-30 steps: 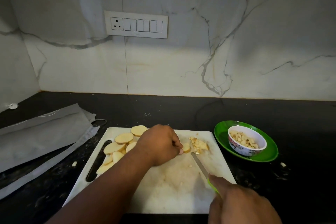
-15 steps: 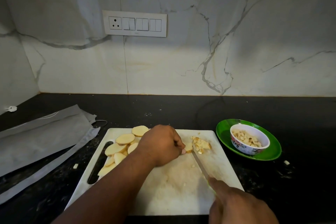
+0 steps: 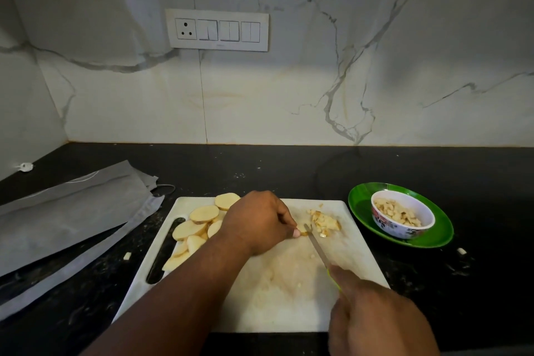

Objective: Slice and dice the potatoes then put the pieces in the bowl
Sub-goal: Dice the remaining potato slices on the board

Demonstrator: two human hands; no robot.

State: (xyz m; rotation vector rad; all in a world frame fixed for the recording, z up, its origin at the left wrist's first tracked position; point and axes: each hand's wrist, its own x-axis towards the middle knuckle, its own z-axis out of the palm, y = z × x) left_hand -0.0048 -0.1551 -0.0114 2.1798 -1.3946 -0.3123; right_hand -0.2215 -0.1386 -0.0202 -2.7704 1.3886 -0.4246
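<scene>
The left hand [image 3: 257, 222] curls its fingers down onto a small potato piece [image 3: 302, 233] on the white cutting board [image 3: 289, 298], while the right hand [image 3: 375, 315] grips a knife [image 3: 316, 247] by its green handle, the thin blade angled against that piece. Since half a second ago the held piece looks smaller and the blade sits closer to the fingertips. Pale diced bits [image 3: 325, 222] lie just beyond; smooth oval slices [image 3: 199, 225] are heaped left, and the floral bowl [image 3: 403, 214] of dice rests on a glossy green plate [image 3: 433, 237].
</scene>
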